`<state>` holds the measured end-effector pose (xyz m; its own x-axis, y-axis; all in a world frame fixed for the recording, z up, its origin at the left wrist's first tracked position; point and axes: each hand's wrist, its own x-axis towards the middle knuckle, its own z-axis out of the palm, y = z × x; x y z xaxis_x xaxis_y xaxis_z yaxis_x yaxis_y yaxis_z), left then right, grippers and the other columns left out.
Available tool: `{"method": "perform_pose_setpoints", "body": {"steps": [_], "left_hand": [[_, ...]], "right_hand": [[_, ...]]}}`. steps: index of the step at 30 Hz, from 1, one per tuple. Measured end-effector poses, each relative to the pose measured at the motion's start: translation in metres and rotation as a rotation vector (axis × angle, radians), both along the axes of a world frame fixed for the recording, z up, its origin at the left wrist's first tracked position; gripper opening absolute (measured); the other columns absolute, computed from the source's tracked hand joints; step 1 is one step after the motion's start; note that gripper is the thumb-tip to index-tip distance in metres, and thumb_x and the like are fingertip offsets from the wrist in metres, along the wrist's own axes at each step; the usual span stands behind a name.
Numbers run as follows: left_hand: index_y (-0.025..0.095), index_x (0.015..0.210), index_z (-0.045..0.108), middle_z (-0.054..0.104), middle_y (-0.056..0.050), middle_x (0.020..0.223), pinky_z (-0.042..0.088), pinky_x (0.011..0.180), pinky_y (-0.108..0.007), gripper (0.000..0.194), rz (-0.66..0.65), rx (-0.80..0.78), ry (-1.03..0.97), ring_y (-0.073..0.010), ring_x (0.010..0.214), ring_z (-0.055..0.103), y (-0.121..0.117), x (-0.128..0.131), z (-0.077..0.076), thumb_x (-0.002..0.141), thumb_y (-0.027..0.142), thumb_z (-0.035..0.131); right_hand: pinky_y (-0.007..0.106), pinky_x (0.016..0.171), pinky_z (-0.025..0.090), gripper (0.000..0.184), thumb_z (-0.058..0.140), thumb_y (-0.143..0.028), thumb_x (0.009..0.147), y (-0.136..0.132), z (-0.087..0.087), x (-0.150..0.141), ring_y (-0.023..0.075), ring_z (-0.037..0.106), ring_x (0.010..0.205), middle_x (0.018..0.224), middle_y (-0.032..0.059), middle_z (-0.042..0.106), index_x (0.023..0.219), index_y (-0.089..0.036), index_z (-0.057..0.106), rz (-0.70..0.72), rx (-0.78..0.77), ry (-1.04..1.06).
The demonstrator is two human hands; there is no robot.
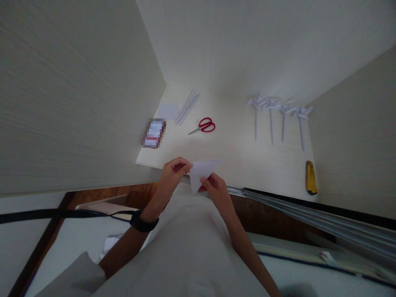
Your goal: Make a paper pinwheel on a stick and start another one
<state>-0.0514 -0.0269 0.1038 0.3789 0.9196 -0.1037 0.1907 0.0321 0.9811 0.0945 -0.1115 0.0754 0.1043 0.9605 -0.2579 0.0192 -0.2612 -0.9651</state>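
Observation:
A sheet of white paper (201, 171), folded into a triangle, is held up at the front edge of the tabletop. My left hand (177, 168) pinches its upper left corner between thumb and fingers. Lower on the right side, my right hand (214, 185) grips it, thumb on the front face and fingers behind. Beyond the paper lie scissors (206, 125) with red handles, blades pointing left. Several thin white sticks (187, 108) rest farther back, beside a stack or sheet of white paper (168, 111).
Several white paper pinwheels (270, 105) on sticks lie in a row at the back right. A yellow and black utility knife (311, 178) is near the right wall. A blurred phone (154, 133) lies at left. Walls enclose the tabletop (235, 152) on three sides.

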Motion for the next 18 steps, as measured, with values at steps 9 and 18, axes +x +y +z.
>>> {"method": "perform_pose_setpoints", "body": {"steps": [9,18], "left_hand": [[0.013,0.099,0.060,0.063,-0.004,0.093,0.054,0.072,-0.033,0.023,0.019,-0.002,-0.004,-0.0145,0.079,0.062,-0.0033,0.0041,0.0017,0.089,0.034,0.057],[0.013,0.099,0.060,0.064,-0.004,0.094,0.054,0.073,-0.034,0.024,0.029,0.018,0.014,-0.0149,0.081,0.062,-0.0040,0.0043,0.0019,0.089,0.034,0.057]], "right_hand": [[0.025,0.068,0.052,0.035,0.047,-0.042,0.098,-0.0028,0.0058,-0.0007,0.0087,0.057,0.069,0.081,0.0021,0.059,0.097,-0.010,0.059,0.167,-0.063,0.022],[0.025,0.068,0.052,0.034,0.046,-0.041,0.098,-0.0031,0.0044,-0.0028,0.0087,0.057,0.070,0.084,0.0027,0.059,0.101,-0.010,0.058,0.177,-0.076,-0.009]]}}
